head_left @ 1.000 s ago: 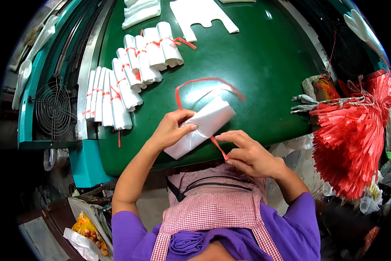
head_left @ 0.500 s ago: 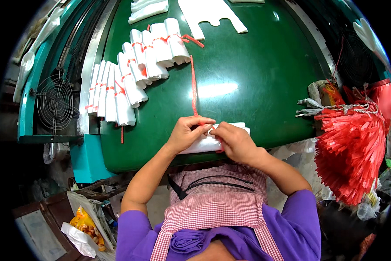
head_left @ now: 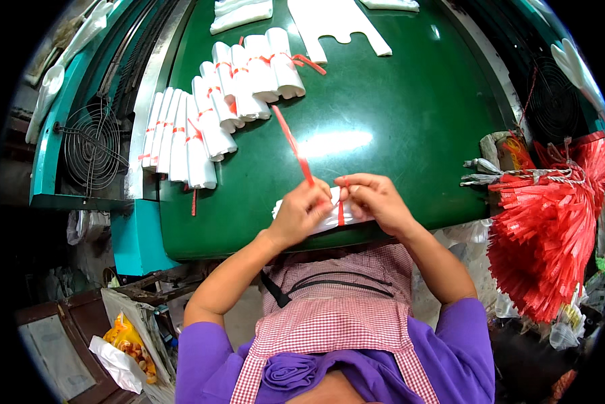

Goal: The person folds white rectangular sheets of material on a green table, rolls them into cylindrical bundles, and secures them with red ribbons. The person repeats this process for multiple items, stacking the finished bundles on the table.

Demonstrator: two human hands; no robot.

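Note:
A rolled bundle of white plastic bags (head_left: 326, 221) lies at the near edge of the green table (head_left: 410, 135). Round its middle runs a red plastic strip (head_left: 341, 212). My left hand (head_left: 305, 211) is closed on the strip, whose long loose tail (head_left: 292, 145) sticks out beyond it over the table. My right hand (head_left: 376, 202) pinches the strip at the top of the bundle, thumb and forefinger together. Fingers of both hands partly cover the bundle and the place where the strip crosses.
Several tied white rolls (head_left: 221, 94) lie in a row at the far left. Flat white bags (head_left: 336, 27) lie at the back. A thick bunch of red strips (head_left: 545, 236) hangs at the right. Round wire guards (head_left: 92, 149) flank the table.
The strip now shows wrapped round the bundle's middle. My hands have moved slightly apart, and the strip's loose tail has swung to slant left. The view has shifted a little.

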